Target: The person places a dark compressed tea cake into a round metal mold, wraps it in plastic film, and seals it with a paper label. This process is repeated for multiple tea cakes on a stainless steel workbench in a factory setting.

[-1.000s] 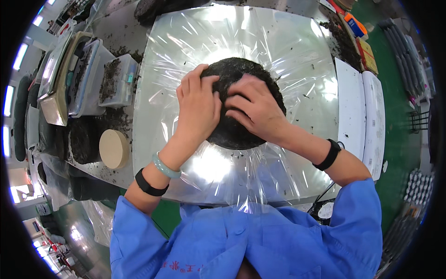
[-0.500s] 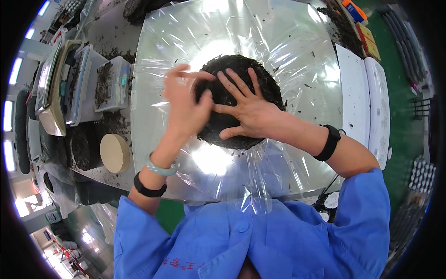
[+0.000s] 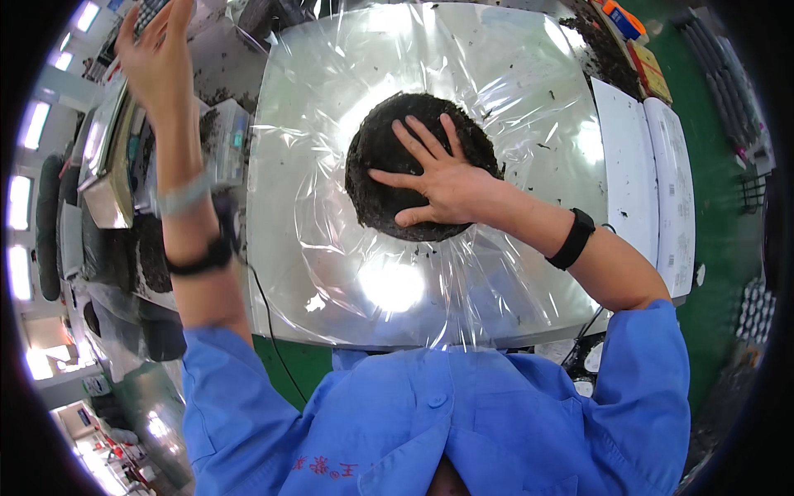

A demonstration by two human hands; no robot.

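Observation:
A thick, round, dark cake (image 3: 376, 202) with a rough crumbly rim lies on clear plastic film (image 3: 322, 240), which is spread over a pale, shiny board. My right hand (image 3: 451, 182) rests flat on top of the cake with its fingers spread. Away from the cake, my left hand (image 3: 157, 70) is raised at the far left, fingers apart and a little blurred, with nothing visible in it. It is nearest to the boxes and containers on that side.
A clear plastic box (image 3: 225, 140) stands left of the board (image 3: 538, 289), beside a box with a metallic front (image 3: 112, 194). Dark crumbs lie at the upper right. White sheets (image 3: 622, 182) and a white roll (image 3: 668, 198) flank the board's right side. An orange and blue tape dispenser (image 3: 622, 21) sits beyond.
My left hand has left the cake's edge and swung up to the far left. My right hand stays flat on the cake. A black cable now shows below my left arm.

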